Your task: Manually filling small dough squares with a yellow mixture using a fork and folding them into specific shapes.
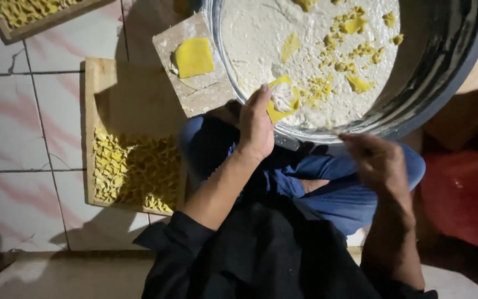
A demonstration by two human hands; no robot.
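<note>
My left hand [256, 124] holds a yellow dough wrapper [281, 99] with pale filling on it, just over the near rim of a large metal bowl [443, 61]. The bowl holds whitish filling [272, 33] with yellow dough scraps [355, 25] on top. My right hand [376, 161] hovers just below the bowl's rim, blurred, fingers loosely curled, with nothing visible in it. A stack of square yellow wrappers [193, 57] lies on a small floured board [203, 97] left of the bowl.
A wooden tray [97, 77] to my left holds several folded yellow dumplings [133, 169]. Another tray with dumplings [26, 14] sits at the top left. The floor is white and pink tile [17, 133]. A red object [463, 194] lies at the right.
</note>
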